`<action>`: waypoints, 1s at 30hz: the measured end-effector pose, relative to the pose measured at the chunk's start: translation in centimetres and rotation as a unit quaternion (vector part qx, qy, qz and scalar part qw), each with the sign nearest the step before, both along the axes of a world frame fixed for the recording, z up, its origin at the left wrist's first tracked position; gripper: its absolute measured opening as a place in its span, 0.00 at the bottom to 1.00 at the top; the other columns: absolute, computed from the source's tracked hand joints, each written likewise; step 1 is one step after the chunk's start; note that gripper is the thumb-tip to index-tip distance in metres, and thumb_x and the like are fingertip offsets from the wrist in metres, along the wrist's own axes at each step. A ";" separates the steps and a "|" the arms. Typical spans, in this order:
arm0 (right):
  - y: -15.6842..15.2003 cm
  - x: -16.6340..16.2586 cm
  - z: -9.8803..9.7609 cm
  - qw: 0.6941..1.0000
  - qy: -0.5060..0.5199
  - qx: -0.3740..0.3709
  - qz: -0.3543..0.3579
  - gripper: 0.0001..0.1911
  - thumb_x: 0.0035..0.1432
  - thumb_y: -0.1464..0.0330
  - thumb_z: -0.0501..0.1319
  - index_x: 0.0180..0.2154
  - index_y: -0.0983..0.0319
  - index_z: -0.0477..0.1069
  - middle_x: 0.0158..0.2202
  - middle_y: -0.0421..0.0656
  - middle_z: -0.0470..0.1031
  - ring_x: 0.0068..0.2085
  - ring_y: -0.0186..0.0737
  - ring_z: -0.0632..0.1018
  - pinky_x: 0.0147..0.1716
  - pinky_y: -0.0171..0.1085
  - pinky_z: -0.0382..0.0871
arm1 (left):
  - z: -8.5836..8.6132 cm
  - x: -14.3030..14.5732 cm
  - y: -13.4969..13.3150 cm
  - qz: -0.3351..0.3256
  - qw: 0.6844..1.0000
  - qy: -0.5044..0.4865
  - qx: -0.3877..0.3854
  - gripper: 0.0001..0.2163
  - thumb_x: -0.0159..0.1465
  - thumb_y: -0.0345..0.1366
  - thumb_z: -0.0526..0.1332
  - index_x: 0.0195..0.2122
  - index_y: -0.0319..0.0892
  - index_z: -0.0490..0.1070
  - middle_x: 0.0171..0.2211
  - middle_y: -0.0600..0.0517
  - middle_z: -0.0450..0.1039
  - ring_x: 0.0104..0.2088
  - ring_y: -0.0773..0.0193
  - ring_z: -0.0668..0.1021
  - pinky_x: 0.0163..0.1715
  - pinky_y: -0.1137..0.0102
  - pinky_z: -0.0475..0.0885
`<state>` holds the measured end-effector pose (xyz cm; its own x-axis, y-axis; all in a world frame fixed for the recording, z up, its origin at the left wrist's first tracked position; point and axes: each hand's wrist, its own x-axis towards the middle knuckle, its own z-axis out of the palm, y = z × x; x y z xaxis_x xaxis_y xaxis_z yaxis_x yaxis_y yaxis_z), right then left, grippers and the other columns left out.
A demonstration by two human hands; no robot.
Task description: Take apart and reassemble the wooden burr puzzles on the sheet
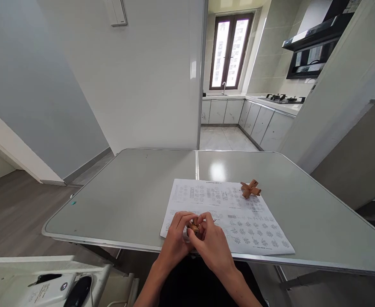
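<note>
My left hand [176,238] and my right hand [213,244] meet over the near edge of the table, fingers curled around a small wooden puzzle piece [193,226] that mostly hides between them. Both hands grip it together above the lower left corner of a printed instruction sheet [238,221]. A second wooden puzzle [250,188], an assembled cross-shaped burr, rests on the sheet's far right corner, well away from either hand.
The grey folding table [126,200] has a seam down its middle. A white plastic crate [46,277] with dark items sits at lower left. Behind the table stand a white partition wall and a kitchen with cabinets [264,121].
</note>
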<state>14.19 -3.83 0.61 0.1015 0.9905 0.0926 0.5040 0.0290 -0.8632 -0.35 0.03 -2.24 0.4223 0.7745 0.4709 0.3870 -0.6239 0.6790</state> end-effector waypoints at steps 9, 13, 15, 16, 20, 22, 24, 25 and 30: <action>0.1 1.3 0.7 0.998 0.048 -0.019 0.042 0.09 0.59 0.63 0.58 0.37 0.54 0.57 0.21 0.31 0.68 0.23 0.40 0.72 0.23 0.34 0.59 | 0.6 0.0 -0.3 -0.003 1.000 0.020 -0.008 0.23 0.62 0.29 0.67 0.57 0.50 0.67 0.54 0.47 0.72 0.54 0.52 0.75 0.54 0.56 0.74; 0.1 1.2 0.8 0.999 -0.003 -0.016 0.033 0.09 0.58 0.64 0.58 0.37 0.54 0.57 0.21 0.31 0.67 0.23 0.41 0.72 0.23 0.34 0.58 | 0.5 0.0 -0.3 -0.005 1.000 0.012 -0.005 0.24 0.60 0.26 0.66 0.57 0.50 0.67 0.53 0.48 0.72 0.53 0.54 0.76 0.53 0.59 0.74; 0.2 1.3 0.9 0.999 -0.040 -0.013 0.026 0.09 0.57 0.65 0.58 0.38 0.54 0.57 0.21 0.31 0.68 0.23 0.41 0.72 0.23 0.34 0.57 | 0.5 0.1 -0.3 -0.005 1.000 0.009 -0.009 0.25 0.60 0.26 0.67 0.57 0.51 0.67 0.52 0.49 0.73 0.52 0.55 0.76 0.52 0.60 0.74; 0.3 1.5 1.0 0.998 -0.050 -0.014 0.028 0.09 0.57 0.66 0.58 0.38 0.54 0.58 0.21 0.31 0.68 0.23 0.41 0.73 0.23 0.34 0.56 | 0.5 0.1 -0.3 -0.003 1.000 0.008 -0.012 0.25 0.60 0.26 0.67 0.57 0.51 0.67 0.52 0.49 0.73 0.52 0.55 0.76 0.52 0.61 0.74; 0.4 2.1 1.2 0.997 -0.047 -0.021 0.053 0.08 0.58 0.67 0.58 0.39 0.54 0.59 0.22 0.31 0.69 0.24 0.40 0.73 0.24 0.33 0.57 | 0.4 0.1 -0.4 0.003 1.000 0.004 -0.017 0.27 0.58 0.26 0.69 0.57 0.52 0.68 0.53 0.49 0.73 0.52 0.55 0.76 0.53 0.61 0.74; 0.4 2.2 1.1 0.998 -0.040 -0.019 0.053 0.07 0.58 0.67 0.57 0.39 0.54 0.60 0.22 0.31 0.68 0.24 0.40 0.73 0.24 0.33 0.57 | 0.4 0.1 -0.4 0.001 1.000 0.003 -0.014 0.27 0.57 0.27 0.70 0.56 0.52 0.68 0.52 0.49 0.73 0.52 0.54 0.77 0.53 0.60 0.75; 0.3 2.1 0.9 0.998 -0.034 -0.016 0.053 0.07 0.58 0.67 0.57 0.39 0.54 0.60 0.22 0.31 0.67 0.24 0.40 0.73 0.24 0.33 0.58 | 0.3 0.1 -0.4 0.000 1.000 0.002 -0.013 0.27 0.58 0.27 0.70 0.56 0.52 0.68 0.52 0.49 0.73 0.52 0.54 0.77 0.53 0.60 0.75; 0.2 2.0 0.8 0.998 -0.031 -0.014 0.053 0.07 0.59 0.67 0.57 0.40 0.54 0.60 0.22 0.30 0.66 0.24 0.40 0.72 0.24 0.33 0.58 | 0.3 0.1 -0.4 0.000 1.000 0.002 -0.011 0.27 0.58 0.28 0.70 0.57 0.52 0.68 0.52 0.49 0.73 0.52 0.54 0.77 0.53 0.60 0.74; 0.5 2.1 0.5 0.998 -0.012 -0.012 0.060 0.11 0.58 0.67 0.57 0.43 0.54 0.61 0.22 0.29 0.66 0.23 0.38 0.72 0.24 0.33 0.59 | 0.2 0.1 -0.4 0.004 1.000 0.003 -0.001 0.28 0.57 0.26 0.70 0.56 0.51 0.68 0.52 0.49 0.73 0.52 0.55 0.76 0.53 0.61 0.74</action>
